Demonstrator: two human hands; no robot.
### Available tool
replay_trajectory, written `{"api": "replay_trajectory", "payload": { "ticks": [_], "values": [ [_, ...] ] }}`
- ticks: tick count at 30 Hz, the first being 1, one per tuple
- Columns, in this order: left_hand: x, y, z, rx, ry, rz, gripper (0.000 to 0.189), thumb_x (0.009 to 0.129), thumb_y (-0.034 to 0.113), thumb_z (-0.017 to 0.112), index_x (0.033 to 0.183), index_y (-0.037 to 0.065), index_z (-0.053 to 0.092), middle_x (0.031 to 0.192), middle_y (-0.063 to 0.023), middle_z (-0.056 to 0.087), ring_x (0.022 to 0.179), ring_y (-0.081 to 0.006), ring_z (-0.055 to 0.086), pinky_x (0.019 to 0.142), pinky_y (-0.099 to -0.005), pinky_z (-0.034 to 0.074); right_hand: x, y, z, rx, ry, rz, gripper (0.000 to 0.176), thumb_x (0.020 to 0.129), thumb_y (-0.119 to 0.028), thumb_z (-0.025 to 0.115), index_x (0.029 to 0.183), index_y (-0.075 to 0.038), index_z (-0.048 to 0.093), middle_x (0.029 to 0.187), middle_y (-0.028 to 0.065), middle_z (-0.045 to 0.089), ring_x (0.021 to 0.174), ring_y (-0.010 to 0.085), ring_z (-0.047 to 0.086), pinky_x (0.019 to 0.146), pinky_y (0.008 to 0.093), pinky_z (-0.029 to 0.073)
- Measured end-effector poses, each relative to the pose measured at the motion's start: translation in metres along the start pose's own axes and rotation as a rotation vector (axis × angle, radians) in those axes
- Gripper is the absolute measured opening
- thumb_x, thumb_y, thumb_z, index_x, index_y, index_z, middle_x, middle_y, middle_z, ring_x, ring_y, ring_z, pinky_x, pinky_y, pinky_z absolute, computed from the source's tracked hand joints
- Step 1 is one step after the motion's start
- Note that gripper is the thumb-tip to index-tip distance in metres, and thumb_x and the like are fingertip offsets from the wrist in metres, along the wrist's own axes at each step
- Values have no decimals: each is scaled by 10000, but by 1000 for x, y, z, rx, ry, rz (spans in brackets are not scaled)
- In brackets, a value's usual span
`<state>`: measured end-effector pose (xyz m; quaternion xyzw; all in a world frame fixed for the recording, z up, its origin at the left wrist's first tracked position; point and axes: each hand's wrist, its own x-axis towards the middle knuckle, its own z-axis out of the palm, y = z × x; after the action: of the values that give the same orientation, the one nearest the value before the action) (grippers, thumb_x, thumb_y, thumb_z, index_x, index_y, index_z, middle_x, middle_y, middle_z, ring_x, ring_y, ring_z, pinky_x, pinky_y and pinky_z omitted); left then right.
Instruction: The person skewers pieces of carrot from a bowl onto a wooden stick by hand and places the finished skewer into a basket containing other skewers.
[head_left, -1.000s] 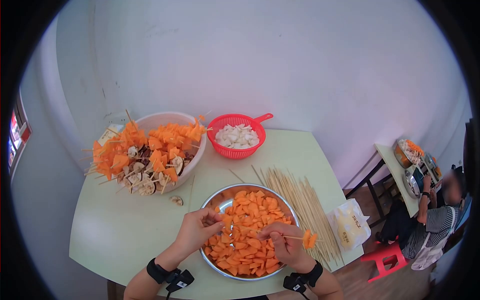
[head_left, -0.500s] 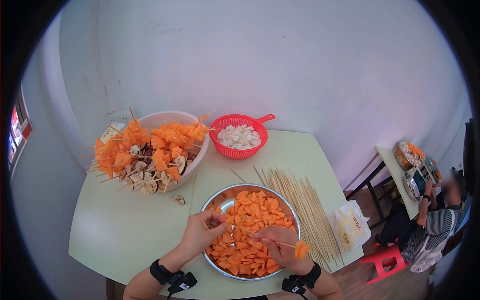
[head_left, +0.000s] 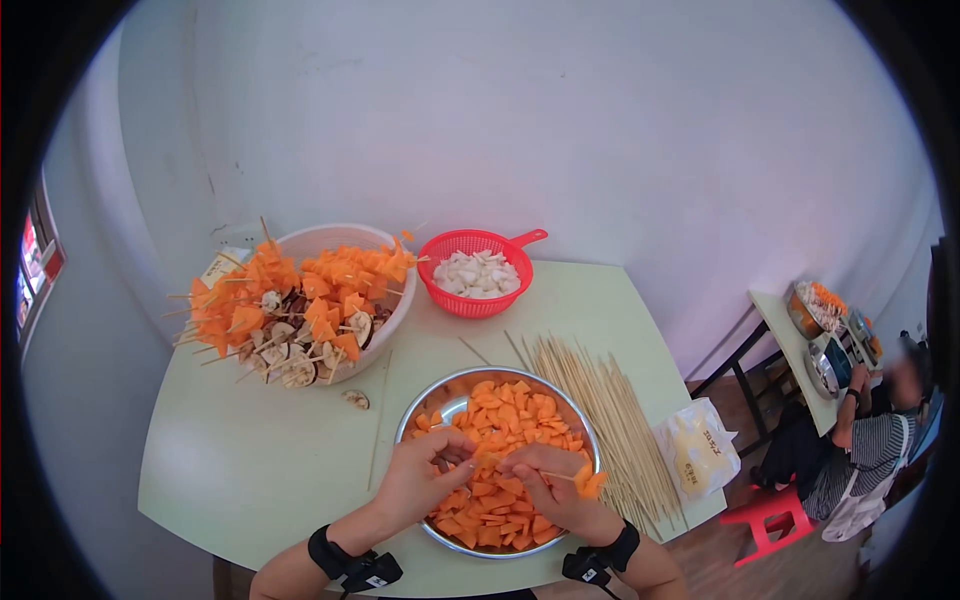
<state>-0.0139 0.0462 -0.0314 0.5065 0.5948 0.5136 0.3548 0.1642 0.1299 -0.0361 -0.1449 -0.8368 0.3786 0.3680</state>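
Observation:
A steel bowl (head_left: 428, 397) full of orange carrot pieces (head_left: 510, 415) sits at the table's near edge. Over it, my right hand (head_left: 553, 492) grips a thin bamboo skewer (head_left: 560, 477) with carrot pieces (head_left: 589, 484) threaded near its right end. My left hand (head_left: 427, 478) pinches a carrot piece at the skewer's left tip, fingers closed, and the two hands nearly touch.
A white bowl (head_left: 392, 308) piled with finished skewers stands at the back left. A red strainer (head_left: 478, 300) holds white chunks. Loose bamboo skewers (head_left: 600, 410) and a plastic bag (head_left: 700, 450) lie to the right. A seated person (head_left: 860, 440) is at another table far right.
My hands have drawn closer together over the bowl. The left hand came in to the skewer's tip, and the threaded carrot on the right slid inward.

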Motion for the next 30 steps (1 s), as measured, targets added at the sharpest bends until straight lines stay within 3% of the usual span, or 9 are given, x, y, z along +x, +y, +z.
{"api": "replay_trajectory", "payload": {
  "ticks": [5,10,13,16,22,25,29,30],
  "values": [
    [4,-8,-7,68,20,-9,144,782,51,629,908,-16,611,777,-60,636,681,-96,600,601,-209,470,-2,2,0,-5,-23,2,171,895,-64,468,891,54,592,776,128,625,722,192,626,650,266,507],
    [11,-5,-22,145,148,69,150,781,59,622,914,-6,607,781,-66,641,685,-108,604,609,-232,481,-5,3,-5,149,196,83,221,921,-104,435,882,54,584,769,102,623,699,150,621,643,248,521],
    [10,-7,-27,206,13,-43,144,786,72,614,905,-6,594,773,-66,639,689,-116,605,613,-251,488,-3,2,-6,143,210,102,217,920,-104,437,881,52,583,763,102,621,696,140,618,638,239,517],
    [9,-12,-28,227,-152,-94,112,802,64,610,889,-2,584,733,-26,623,605,-66,565,542,-198,447,-5,7,-6,100,155,120,216,918,-102,442,876,56,583,765,105,622,690,143,617,628,239,515],
    [14,-8,-38,323,39,-67,101,795,74,598,857,0,569,652,-50,614,573,-87,572,542,-227,455,-3,6,-8,33,88,114,214,913,-87,452,861,66,592,745,102,624,674,134,609,620,228,504],
    [22,-20,-50,500,304,32,98,768,84,585,854,37,575,640,-82,622,575,-205,622,553,-302,480,-3,6,-6,92,107,145,218,915,-87,452,869,70,595,738,97,626,670,128,606,623,225,503],
    [30,-48,-76,557,333,-54,111,760,96,595,859,48,581,667,-103,626,590,-254,615,559,-341,479,-3,5,-5,109,107,158,221,918,-92,450,882,72,594,739,97,626,673,127,607,621,224,502],
    [31,-56,-81,700,278,-67,122,754,95,600,866,50,587,679,-107,626,610,-267,613,568,-354,477,-3,6,-5,118,106,165,205,906,-83,465,883,74,594,744,104,622,680,136,619,614,223,502]
  ]
}}
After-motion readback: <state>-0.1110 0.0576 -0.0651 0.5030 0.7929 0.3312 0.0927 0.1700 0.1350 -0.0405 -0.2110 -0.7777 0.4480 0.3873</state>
